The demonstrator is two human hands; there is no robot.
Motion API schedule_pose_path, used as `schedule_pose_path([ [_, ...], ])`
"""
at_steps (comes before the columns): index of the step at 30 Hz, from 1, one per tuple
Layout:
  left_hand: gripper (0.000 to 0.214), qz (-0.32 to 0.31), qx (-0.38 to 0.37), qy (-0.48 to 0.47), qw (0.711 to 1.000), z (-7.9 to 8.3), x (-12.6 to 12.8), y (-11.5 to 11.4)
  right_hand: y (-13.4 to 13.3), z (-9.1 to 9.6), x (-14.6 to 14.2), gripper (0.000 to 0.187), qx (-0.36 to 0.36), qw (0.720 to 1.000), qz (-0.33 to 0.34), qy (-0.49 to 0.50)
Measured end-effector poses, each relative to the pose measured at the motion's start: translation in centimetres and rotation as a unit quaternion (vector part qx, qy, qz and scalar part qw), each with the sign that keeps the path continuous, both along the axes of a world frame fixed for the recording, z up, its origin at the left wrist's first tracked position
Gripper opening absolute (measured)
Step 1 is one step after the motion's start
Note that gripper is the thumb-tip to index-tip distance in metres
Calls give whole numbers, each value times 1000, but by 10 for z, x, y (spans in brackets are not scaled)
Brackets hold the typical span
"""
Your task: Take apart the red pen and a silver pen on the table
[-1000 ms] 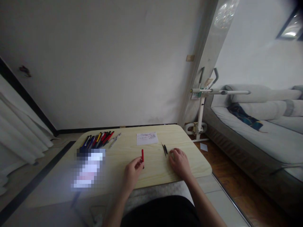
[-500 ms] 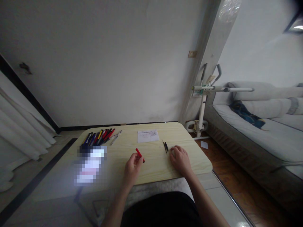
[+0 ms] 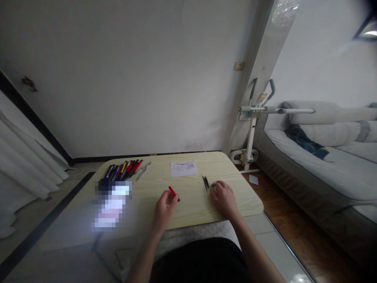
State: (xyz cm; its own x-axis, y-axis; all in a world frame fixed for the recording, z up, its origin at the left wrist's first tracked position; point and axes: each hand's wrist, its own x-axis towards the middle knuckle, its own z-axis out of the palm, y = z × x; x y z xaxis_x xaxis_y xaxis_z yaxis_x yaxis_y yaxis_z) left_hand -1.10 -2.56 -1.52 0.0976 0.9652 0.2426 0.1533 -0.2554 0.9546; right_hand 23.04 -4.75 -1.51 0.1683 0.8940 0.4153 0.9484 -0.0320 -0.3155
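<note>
Pinching a tilted red marker [image 3: 172, 191], the left hand [image 3: 164, 206] has a narrow grip. The right hand [image 3: 224, 199] curls on the surface [image 3: 191, 212]; whether it holds anything is unclear.

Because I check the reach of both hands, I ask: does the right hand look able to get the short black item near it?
Probably yes: the right hand is just to the right of the short black item, and nothing visible stands between them on the table.
</note>
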Motion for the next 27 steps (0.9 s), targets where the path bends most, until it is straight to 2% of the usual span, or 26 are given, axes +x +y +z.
schedule_pose_path([
  [7,20,0,11,42,999,-5,-1,1,0,-1,1,20,2,1000,6,1],
  [16,16,-14,25,98,995,3,3,-3,0,-1,1,19,-1,1000,4,2],
  [27,17,1,12,74,997,4,1,-3,1,-2,0,19,-1,1000,-2,-3],
])
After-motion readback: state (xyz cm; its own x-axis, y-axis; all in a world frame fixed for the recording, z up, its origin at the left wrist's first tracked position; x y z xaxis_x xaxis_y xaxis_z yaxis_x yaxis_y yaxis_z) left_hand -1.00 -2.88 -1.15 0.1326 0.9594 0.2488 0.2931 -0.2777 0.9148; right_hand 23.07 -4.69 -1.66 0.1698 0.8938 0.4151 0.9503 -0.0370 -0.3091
